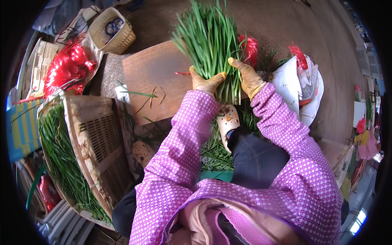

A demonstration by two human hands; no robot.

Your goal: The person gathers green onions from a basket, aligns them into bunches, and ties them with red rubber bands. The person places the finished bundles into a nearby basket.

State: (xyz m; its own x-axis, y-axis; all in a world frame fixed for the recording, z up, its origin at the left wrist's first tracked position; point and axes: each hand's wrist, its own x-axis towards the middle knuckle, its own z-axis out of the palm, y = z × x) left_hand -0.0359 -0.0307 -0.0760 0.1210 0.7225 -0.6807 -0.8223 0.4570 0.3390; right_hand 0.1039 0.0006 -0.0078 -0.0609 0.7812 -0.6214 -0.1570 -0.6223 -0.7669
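Note:
A thick bundle of long green leafy stalks [211, 43], like garlic chives, stands fanned out between my hands, its pale cut ends towards me. My left hand [206, 80], in a yellowish glove, grips the bundle's lower left side. My right hand [248, 75], gloved alike, holds its lower right side, with the thumb and fingers against the stalks. Below and left of the bundle lies a brown wooden board [153, 70], with a few loose leaves and dry strands on it. A short red strip [182, 73] lies beside my left hand.
At left, a large plastic basket [95, 128] holds more green stalks [67, 165]. Red plastic string [69, 65] is heaped above it, near a small beige basket [127, 38]. A white sack [286, 82] stands at right. Leaf scraps [216, 154] lie around my shoes [228, 121].

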